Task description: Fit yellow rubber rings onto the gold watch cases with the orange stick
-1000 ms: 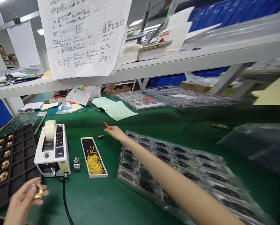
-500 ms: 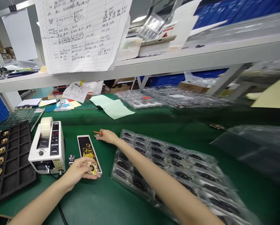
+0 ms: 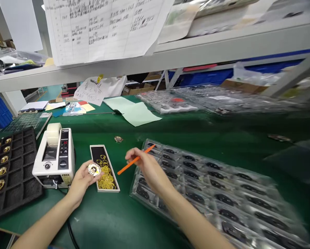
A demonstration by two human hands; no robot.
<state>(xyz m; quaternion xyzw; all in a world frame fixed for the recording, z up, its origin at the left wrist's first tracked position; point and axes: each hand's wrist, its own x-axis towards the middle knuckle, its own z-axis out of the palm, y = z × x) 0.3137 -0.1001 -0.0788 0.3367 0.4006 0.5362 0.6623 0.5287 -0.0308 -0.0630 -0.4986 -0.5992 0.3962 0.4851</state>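
A brass disc (image 3: 94, 169) is pinched at the fingertips of the left hand (image 3: 80, 183), at 8 o'clock over the ring box (image 3: 95, 152), while an orange pencil (image 3: 135, 160) is held closed in the right hand (image 3: 147, 166).

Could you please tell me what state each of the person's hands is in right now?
Left hand: holding a round gold-rimmed disc.
Right hand: closed, pinching an orange stick.

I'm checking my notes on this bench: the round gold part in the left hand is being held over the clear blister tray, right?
Not quite. The head view shows the round gold part in the left hand held at the white-edged box of yellow rings, not over the clear blister tray.
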